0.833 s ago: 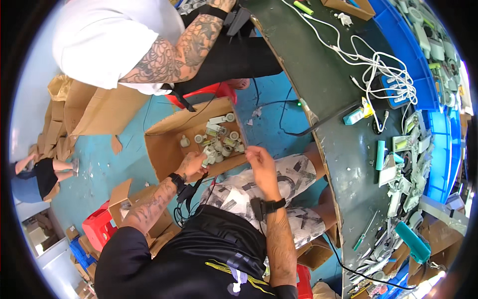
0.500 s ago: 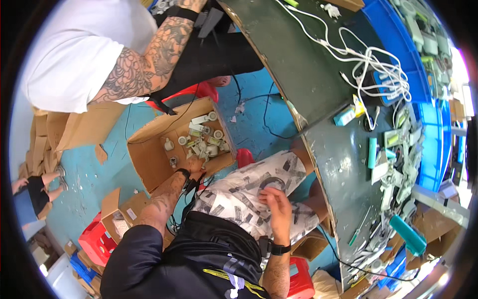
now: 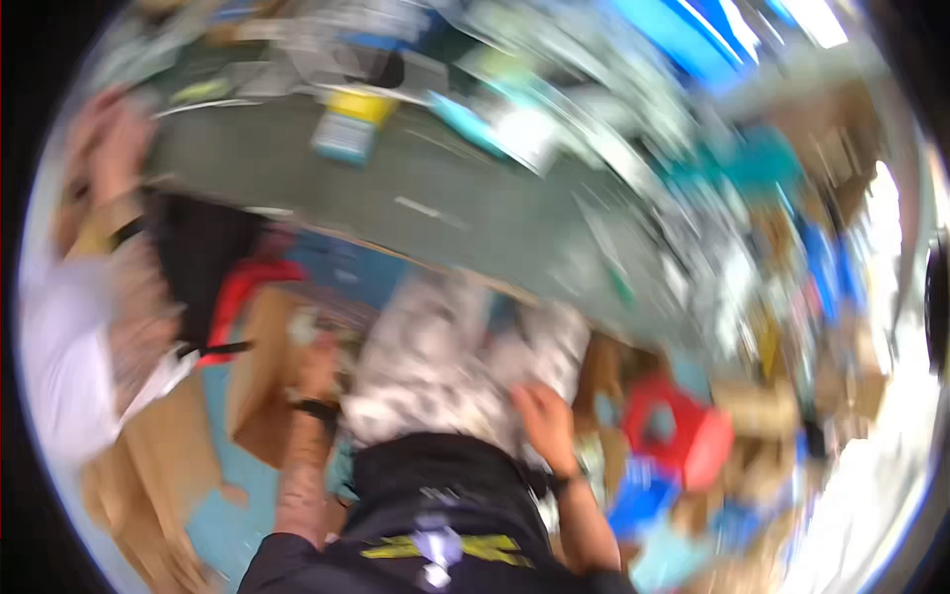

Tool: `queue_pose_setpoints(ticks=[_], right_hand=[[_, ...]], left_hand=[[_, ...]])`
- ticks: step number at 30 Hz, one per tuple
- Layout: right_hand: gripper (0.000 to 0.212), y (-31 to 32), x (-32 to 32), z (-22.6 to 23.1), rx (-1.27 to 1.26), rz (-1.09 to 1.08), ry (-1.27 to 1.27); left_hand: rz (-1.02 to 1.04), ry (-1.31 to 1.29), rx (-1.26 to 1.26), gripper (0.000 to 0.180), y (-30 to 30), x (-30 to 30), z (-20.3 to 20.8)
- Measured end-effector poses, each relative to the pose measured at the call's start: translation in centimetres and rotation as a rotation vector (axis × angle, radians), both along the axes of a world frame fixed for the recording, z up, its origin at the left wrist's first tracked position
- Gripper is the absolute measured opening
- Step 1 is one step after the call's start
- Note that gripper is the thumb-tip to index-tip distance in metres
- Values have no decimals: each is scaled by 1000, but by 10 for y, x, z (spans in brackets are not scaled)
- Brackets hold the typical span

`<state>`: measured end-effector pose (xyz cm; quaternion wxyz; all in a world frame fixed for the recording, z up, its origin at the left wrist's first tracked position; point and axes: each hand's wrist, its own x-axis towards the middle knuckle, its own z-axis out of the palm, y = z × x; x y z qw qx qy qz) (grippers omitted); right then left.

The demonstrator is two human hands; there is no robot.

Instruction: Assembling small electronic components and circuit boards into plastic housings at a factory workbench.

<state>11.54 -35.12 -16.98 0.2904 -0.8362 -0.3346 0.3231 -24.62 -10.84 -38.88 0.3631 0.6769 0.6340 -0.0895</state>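
Observation:
The whole view is smeared by motion. My left hand reaches into a cardboard box on the floor at my left side. Its fingers are too blurred to make out, and so is anything in them. Pale plastic parts lay in that box a moment earlier; now they are a faint smear beside the hand. Over my right thigh, in patterned shorts, rests my right hand, fingers apart and loosely bent, with nothing seen in it.
A dark worktable runs across in front of my knees, bearing a yellow-and-blue box and blurred pale parts. At the left is a co-worker's tattooed arm. A red stool stands at my right; a blue bin is beyond the table.
My view has swung to the right, so the table now lies across the front and the box sits lower left. The left hand stays at the box, the right hand at my lap.

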Motion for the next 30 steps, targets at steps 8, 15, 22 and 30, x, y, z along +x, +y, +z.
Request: queue_pose_setpoints(ticks=[8,15,22,30], right_hand=[[21,-84,18,20,280,-378,97],[20,-247,58,-62,161,-1014,69],[35,-368,13,-163,-344,-979,-99],[90,-327,-20,-256,-516,-1046,-74]], left_hand=[[-114,-529,108,47,70,79,65],[-795,-449,368,60,55,216,130],[-1071,-377,454,49,91,257,125],[-1701,-144,778,43,178,221,105]])
